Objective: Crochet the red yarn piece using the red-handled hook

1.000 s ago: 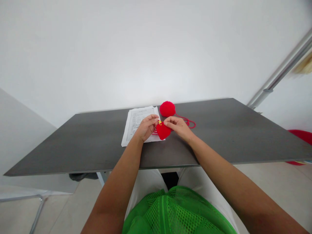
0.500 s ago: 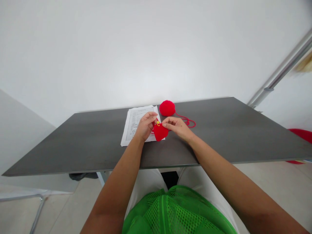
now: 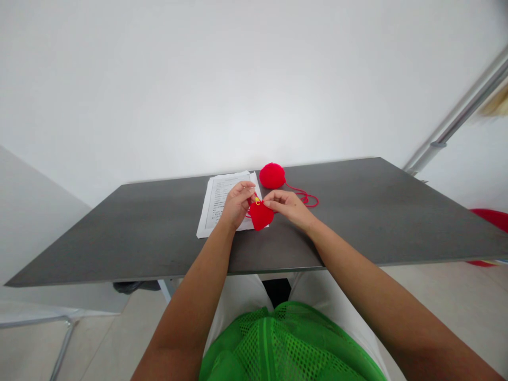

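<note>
A small red knitted or crocheted piece (image 3: 261,216) hangs between my hands over the front part of the paper. On its top edge sits a yellow clip (image 3: 257,201). My left hand (image 3: 239,201) is closed at the upper left of the piece, pinching red yarn beside the clip. With thumb and fingertips, my right hand (image 3: 286,205) pinches the piece's upper right edge. Behind them a ball of red yarn (image 3: 272,175) rests on the table, its strand looping to the right and passing behind my right hand.
Printed sheets of paper (image 3: 206,220) lie under and left of my hands on the dark grey table (image 3: 389,217). A white wall (image 3: 254,79) stands behind it. At the far right are a metal pole (image 3: 468,114) and a red object (image 3: 492,218).
</note>
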A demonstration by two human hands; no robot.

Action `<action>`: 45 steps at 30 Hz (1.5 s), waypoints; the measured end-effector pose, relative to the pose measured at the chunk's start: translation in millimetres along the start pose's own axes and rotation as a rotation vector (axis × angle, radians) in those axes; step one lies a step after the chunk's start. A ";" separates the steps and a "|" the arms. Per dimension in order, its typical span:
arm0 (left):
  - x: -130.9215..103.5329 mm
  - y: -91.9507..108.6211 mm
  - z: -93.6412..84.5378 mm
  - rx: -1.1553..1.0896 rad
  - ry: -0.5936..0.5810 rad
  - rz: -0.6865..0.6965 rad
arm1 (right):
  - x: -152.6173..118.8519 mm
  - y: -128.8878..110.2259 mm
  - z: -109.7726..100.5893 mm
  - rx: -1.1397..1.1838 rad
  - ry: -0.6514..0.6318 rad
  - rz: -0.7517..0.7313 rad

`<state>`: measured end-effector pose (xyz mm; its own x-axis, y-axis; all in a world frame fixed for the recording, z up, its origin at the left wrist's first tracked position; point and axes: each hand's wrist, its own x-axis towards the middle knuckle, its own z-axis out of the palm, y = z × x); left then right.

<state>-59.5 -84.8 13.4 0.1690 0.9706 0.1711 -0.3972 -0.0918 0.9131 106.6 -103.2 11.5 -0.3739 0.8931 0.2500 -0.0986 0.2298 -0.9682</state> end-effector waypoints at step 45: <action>-0.3 -0.5 -1.2 -0.091 -0.030 0.035 | -4.9 -3.4 2.5 -0.089 -0.026 -0.073</action>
<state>-60.4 -84.8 12.5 0.1803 0.9599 0.2146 -0.4833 -0.1036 0.8693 106.5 -109.3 13.6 -0.3923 0.8630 0.3183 -0.0447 0.3278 -0.9437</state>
